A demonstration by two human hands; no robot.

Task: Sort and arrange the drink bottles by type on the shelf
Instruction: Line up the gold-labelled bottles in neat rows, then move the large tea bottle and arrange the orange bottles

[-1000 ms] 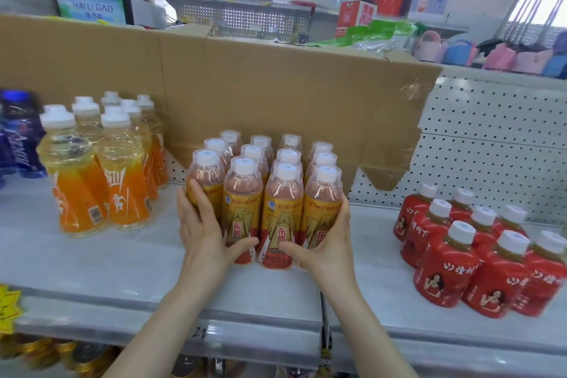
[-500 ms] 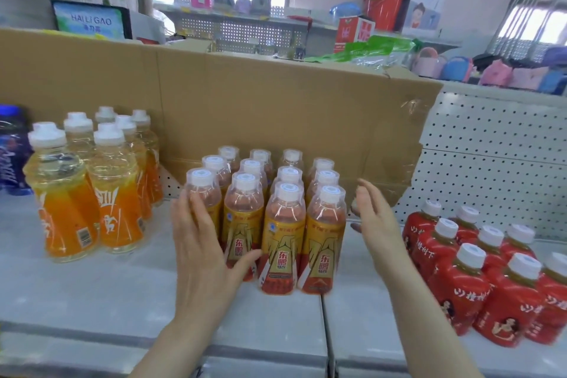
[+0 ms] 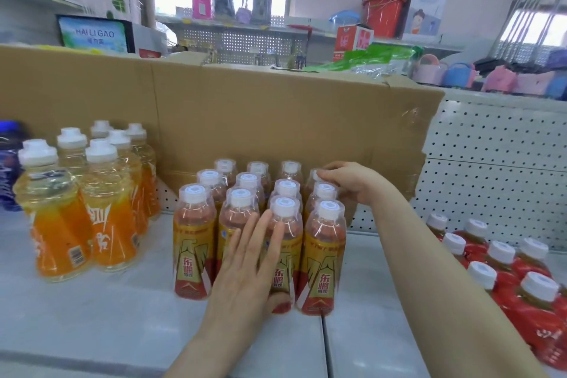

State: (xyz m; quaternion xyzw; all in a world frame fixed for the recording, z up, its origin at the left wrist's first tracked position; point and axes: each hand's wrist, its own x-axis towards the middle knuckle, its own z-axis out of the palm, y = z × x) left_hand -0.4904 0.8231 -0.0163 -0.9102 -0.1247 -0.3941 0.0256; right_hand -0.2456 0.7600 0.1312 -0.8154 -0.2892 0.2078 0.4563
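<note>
A block of several gold-and-red labelled bottles [image 3: 320, 258] with white caps stands in rows at the middle of the grey shelf [image 3: 92, 316]. My left hand [image 3: 248, 267] lies flat, fingers spread, against the front row of that block. My right hand [image 3: 352, 182] reaches over to the back right corner, its fingers curled on the cap of the rear right bottle. Several orange bottles [image 3: 104, 218] stand grouped to the left. Red bottles [image 3: 503, 279] fill the right side, partly behind my right forearm.
A large cardboard sheet [image 3: 276, 120] leans behind the bottles against the white pegboard back wall [image 3: 491, 181]. A dark blue bottle [image 3: 9, 163] shows at the far left edge. A seam in the shelf runs below the gold bottles.
My right hand went from the front right side of the gold bottles up and back to the rear right bottle's cap. My left hand slid from the left side to the front.
</note>
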